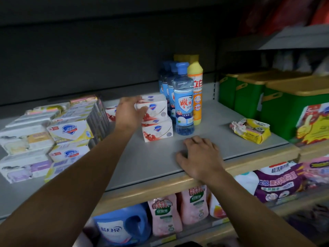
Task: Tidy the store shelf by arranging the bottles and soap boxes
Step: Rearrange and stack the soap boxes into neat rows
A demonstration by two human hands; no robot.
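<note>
On the grey shelf (153,157) stands a stack of white and red soap boxes (156,129). My left hand (129,113) grips the upper box of that stack (154,108) from its left side. Right of the stack stands a row of clear bottles with blue caps (183,104), and beside them an orange bottle with a yellow cap (196,90). My right hand (199,157) lies flat on the shelf near its front edge, fingers spread, holding nothing. More soap boxes (69,131) are piled at the left.
A yellow soap pack (251,130) lies loose on the right part of the shelf. Green bins with tan lids (277,100) stand at the far right. The lower shelf holds a blue jug (122,227), pink pouches (165,216) and purple bags (279,182).
</note>
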